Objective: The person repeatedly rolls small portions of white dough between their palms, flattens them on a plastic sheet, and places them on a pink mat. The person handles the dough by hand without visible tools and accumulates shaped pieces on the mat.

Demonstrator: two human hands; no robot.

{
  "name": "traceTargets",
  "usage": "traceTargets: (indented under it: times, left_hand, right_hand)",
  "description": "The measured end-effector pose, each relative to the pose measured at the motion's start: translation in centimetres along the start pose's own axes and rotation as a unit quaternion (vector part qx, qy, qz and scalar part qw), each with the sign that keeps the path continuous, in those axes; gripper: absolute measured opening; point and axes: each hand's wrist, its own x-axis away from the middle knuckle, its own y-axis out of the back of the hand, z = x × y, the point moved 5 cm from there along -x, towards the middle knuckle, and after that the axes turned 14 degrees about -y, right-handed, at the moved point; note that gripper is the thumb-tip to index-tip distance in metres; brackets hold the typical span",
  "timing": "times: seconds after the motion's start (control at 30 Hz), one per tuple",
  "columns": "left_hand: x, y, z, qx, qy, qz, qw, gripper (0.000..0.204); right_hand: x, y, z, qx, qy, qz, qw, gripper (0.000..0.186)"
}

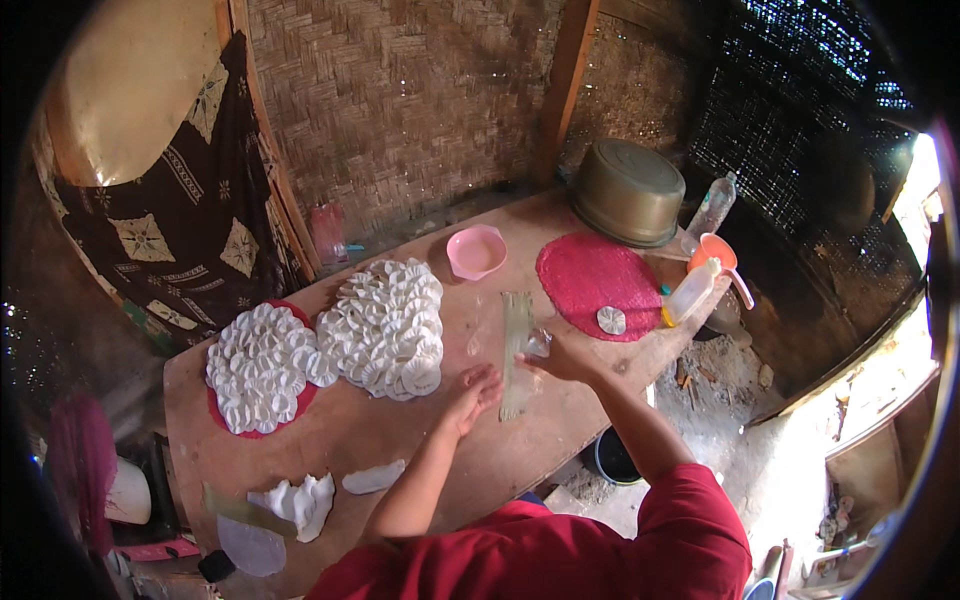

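Note:
My left hand (472, 398) is beside the left edge of a pale green ribbed strip (516, 320) lying on the wooden table. Its fingers are loosely bent and slightly apart, with nothing seen in them. Across the strip, my right hand (566, 358) has a small shiny clear plastic piece (538, 343) between thumb and forefinger. That hand's thumb reaches over the strip's right edge. To the left are two heaps of white pleated discs, one large heap (385, 325) and one smaller heap (258, 365) on a red mat. A single pleated disc (611, 320) rests on a round pink-red mat (590, 270).
A pink bowl (477, 252) stands toward the back. Farther right are a large metal pot (628, 190), a clear bottle (712, 208), an orange funnel-like item (716, 252) and a yellow-capped bottle (690, 293). White dough-like lumps (305, 506) lie near the front left edge.

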Motion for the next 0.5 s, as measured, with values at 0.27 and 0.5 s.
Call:
traceTargets:
  times: [0.27, 0.5]
  left_hand:
    - [4.0, -6.3, -4.9, -0.577, -0.365, 0.106, 0.723, 0.040]
    - [6.3, -11.0, -4.5, 0.048, -0.045, 0.137, 0.988, 0.022]
  right_hand:
    - [7.8, 5.7, -5.0, -0.052, -0.051, -0.261, 0.962, 0.032]
    - [10.4, 2.2, 1.3, -0.342, -0.039, -0.097, 0.934, 0.031]
